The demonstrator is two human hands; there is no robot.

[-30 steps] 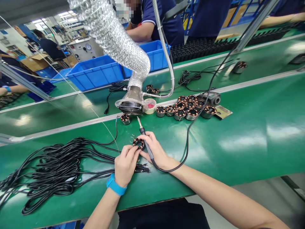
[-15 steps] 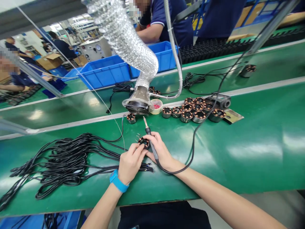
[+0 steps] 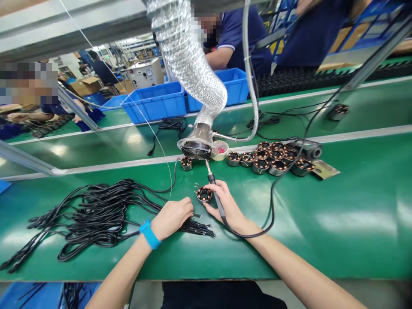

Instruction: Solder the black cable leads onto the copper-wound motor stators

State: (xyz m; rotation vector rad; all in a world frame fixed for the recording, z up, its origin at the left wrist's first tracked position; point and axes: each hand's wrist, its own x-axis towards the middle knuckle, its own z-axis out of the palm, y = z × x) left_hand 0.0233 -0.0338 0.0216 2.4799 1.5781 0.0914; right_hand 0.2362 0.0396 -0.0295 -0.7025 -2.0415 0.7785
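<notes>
My right hand (image 3: 227,206) is closed round the grip of a soldering iron (image 3: 216,189), its tip pointing up and away. The same hand's fingers touch a round stator (image 3: 204,195) with copper windings, standing on the green table. My left hand (image 3: 174,216), a blue band on its wrist, has its fingers pressed together at the stripped ends of black cables (image 3: 199,227); it appears to pinch one cable. The long looped part of the cable bundle (image 3: 106,210) lies to the left. A thin wire (image 3: 159,143) hangs down just above my left hand.
A fume duct (image 3: 189,64) ends in a fan hood (image 3: 197,143) beyond the iron. Several stators (image 3: 277,167) stand at the right beside a round tub (image 3: 220,151) and a metal plate (image 3: 325,169). Blue bins (image 3: 154,103) and other people are across the line.
My left hand has left the stator and moved left and down to the cable ends. My right hand still holds the iron beside the stator. The whole view has shifted slightly.
</notes>
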